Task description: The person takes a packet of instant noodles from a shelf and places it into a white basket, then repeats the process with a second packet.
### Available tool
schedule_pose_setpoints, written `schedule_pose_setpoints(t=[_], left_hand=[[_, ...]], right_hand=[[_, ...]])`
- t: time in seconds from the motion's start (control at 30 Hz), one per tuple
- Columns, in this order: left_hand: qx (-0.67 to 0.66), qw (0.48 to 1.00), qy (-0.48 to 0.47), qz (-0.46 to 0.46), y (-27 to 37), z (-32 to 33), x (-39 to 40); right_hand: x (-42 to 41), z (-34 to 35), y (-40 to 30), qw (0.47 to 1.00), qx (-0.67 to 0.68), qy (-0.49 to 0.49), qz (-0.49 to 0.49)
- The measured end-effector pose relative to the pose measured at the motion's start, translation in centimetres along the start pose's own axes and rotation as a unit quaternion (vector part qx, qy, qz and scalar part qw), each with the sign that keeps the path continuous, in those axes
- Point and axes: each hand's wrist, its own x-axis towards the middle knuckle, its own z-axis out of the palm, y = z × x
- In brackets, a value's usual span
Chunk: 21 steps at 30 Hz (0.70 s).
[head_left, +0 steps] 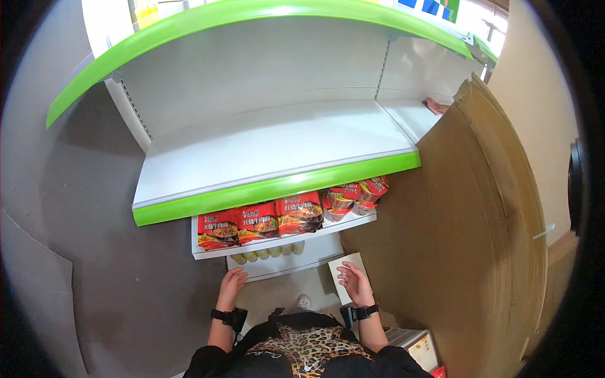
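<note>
My left hand (pixel 232 282) is raised with fingers apart, holding nothing, near the left end of the lowest white shelf (pixel 283 264). My right hand (pixel 355 283), also without anything in it, hovers over a white box (pixel 350 260) on the floor. Ahead, a white shelf holds red packs of instant noodles (pixel 259 223) at its left and centre, with stacked red-lidded noodle cups (pixel 339 201) at its right. Beneath, several yellowish jars or cans (pixel 274 251) stand in a row. Above them is a wide white shelf (pixel 269 146) with a green front strip (pixel 283 186).
A tall brown cardboard sheet (pixel 453 227) stands at the right, and a grey panel (pixel 127 236) at the left. Another green-edged shelf (pixel 283 8) curves overhead. Another person's hand (pixel 436 106) rests behind the cardboard's edge. An open carton (pixel 420 349) lies at the lower right.
</note>
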Motion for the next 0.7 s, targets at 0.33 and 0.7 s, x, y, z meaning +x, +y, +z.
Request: schedule_pose_setpoints(t=[0.33, 0.7], left_hand=[[0.001, 0.998, -0.010, -0.061, -1.5, 4.2, 4.2], [0.034, 0.996, -0.062, -0.056, 1.7, 7.2, 10.5]], right_hand=[[3.6, -1.9, -2.0, 0.998, -0.027, -0.008, 0.056], [6.8, -1.4, -1.5, 0.994, -0.062, 0.012, 0.084]])
